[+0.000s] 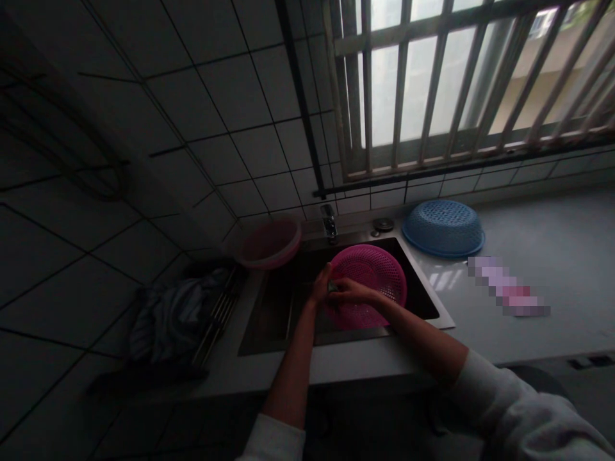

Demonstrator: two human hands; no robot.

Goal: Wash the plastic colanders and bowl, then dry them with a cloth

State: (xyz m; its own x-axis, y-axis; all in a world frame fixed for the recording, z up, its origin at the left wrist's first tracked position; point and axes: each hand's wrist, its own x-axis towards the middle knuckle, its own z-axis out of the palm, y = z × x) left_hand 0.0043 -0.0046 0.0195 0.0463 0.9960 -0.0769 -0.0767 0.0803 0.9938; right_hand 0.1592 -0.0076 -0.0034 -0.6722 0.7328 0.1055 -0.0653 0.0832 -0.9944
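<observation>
A round pink plastic colander (372, 272) sits tilted in the steel sink (271, 320), its holed inside towards me. My left hand (321, 285) is closed at the colander's left edge, thumb up along the rim. Beside it, my right hand (348, 292) reaches across the colander's left part with fingers bent together. Between the two hands shows a small pale greenish thing (332, 286), too small and dark to name; the right fingers close on it. The tap (329, 224) stands behind the sink, above my hands.
A pale pink basin (273, 243) stands at the sink's back left corner. On the right counter (519, 230) lie an upturned blue basket (444, 227) and a blurred-out packet (509, 288). A dark rack with cloths (173, 314) stands at left. Behind is a barred window (432, 83).
</observation>
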